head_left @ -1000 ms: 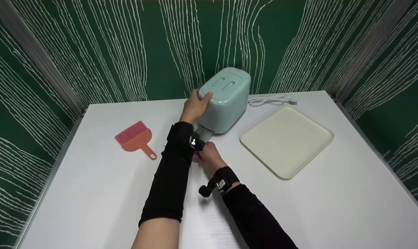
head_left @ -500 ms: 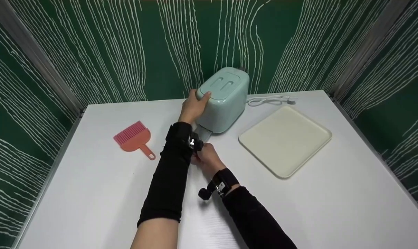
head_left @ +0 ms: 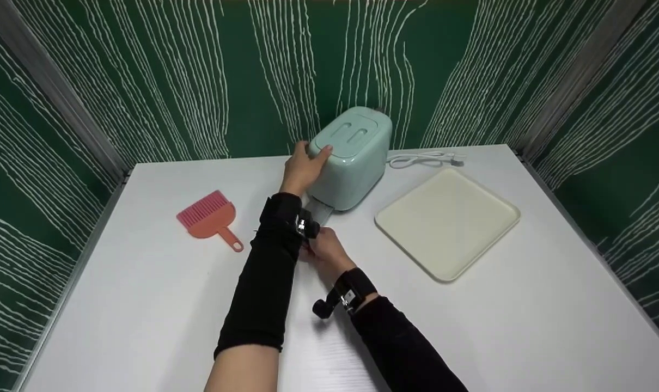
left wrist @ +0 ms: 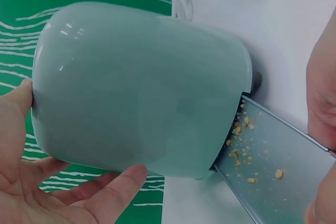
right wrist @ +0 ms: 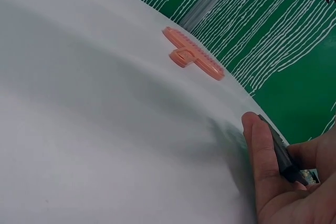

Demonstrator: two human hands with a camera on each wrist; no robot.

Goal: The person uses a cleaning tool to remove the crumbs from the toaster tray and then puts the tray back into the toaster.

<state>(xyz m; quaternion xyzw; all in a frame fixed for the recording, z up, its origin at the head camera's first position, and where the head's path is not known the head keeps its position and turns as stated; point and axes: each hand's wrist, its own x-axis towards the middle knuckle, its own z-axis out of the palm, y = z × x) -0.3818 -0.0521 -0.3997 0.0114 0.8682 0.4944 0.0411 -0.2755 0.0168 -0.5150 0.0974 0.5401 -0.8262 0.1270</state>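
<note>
Over the white table [head_left: 144, 305], nearest, with the right hand [head_left: 327, 250], pinching the outer end of a flat, metal-looking crumb tray [left wrist: 289, 145] between thumb and fingers. On its upper face, scattered yellowish crumbs [left wrist: 279, 173], thickest close to the toaster. At much the same depth, well apart to the left, a small orange brush [head_left: 206, 215] with pinkish bristles; to the right, a cream rimmed tray [head_left: 447, 223], near the toaster but not touching. Beyond, with the left hand [head_left: 301, 170], gripping the upper end of the pale mint toaster [head_left: 354, 169], thumb at the top edge and fingers round the side, apparently to brace. Only part of the crumb tray in sight, inner end hidden within the toaster's base. Seems to be the step of sliding it through the slot, outward or inward impossible to tell. Calls next, by the look of it, for a straight, level slide and a steady brace, to avoid spilling crumbs. Farther back, a white cord [head_left: 423, 159], loosely looped; farthest, a green wall [head_left: 444, 32] with pale wavering lines.
</note>
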